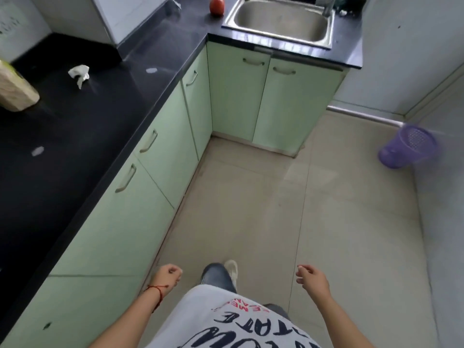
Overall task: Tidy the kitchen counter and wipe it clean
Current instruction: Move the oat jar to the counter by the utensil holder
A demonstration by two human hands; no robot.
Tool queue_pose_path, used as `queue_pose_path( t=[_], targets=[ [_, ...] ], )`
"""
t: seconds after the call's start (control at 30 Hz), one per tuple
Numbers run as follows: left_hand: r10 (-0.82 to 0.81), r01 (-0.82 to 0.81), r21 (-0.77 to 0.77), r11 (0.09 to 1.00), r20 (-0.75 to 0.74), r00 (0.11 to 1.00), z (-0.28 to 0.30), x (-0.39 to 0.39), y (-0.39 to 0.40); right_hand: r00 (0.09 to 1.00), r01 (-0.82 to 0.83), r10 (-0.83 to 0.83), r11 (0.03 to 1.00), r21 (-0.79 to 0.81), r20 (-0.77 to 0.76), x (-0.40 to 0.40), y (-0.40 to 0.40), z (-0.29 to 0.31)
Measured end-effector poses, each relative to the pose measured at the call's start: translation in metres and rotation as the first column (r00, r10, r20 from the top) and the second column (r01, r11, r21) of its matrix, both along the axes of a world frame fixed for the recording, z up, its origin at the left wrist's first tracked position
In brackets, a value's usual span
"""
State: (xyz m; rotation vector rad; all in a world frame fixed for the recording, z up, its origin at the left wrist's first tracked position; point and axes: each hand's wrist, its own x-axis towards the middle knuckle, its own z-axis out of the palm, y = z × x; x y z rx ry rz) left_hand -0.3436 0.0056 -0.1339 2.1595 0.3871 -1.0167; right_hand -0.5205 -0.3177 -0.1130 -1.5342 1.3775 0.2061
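A black L-shaped kitchen counter (pixel 75 126) runs along the left and across the back. A crumpled white tissue (pixel 79 74) lies on it at the left. A red apple (pixel 216 6) stands near the steel sink (pixel 281 21). Two small white scraps (pixel 151 70) (pixel 37 151) lie on the dark top. My left hand (pixel 168 275) hangs low beside the cabinets, fingers curled, holding nothing. My right hand (pixel 311 277) hangs over the floor, fingers loosely bent and apart, holding nothing. Both hands are well away from the counter.
A beige-and-green packet (pixel 15 91) stands at the counter's left edge. A white appliance (pixel 130 16) sits at the back corner. Pale green cabinet doors (pixel 160 156) line the counter. A purple mesh bin (pixel 408 146) stands on the tiled floor at the right wall.
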Motion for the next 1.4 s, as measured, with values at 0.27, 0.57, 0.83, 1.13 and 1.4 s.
queue_pose_path(
  t=[0.27, 0.57, 0.83, 1.13, 1.4],
  targets=[
    [-0.113, 0.137, -0.164, 0.977, 0.147, 0.983, 0.047, 0.159, -0.132, 0.998, -0.070, 0.070, 0.997, -0.012, 0.007, 0.112, -0.074, 0.005],
    [0.122, -0.105, -0.128, 0.986, 0.139, 0.983, 0.033, 0.257, -0.173, 0.954, -0.300, 0.300, 0.954, 0.000, -0.005, 0.275, -0.166, 0.002],
    [0.453, -0.450, -0.046, 0.892, 0.105, 0.886, 0.030, 0.277, -0.175, 0.804, -0.592, 0.594, 0.804, -0.054, 0.032, 0.459, -0.217, 0.028],
    [0.699, -0.698, -0.045, 0.715, 0.077, 0.711, 0.024, 0.294, -0.161, 0.623, -0.779, 0.780, 0.626, -0.040, 0.061, 0.595, -0.169, 0.020],
    [0.712, -0.677, -0.222, 0.702, 0.200, 0.673, 0.073, 0.349, -0.144, 0.459, -0.874, 0.852, 0.483, -0.041, 0.252, 0.660, -0.072, 0.050]
  ],
)
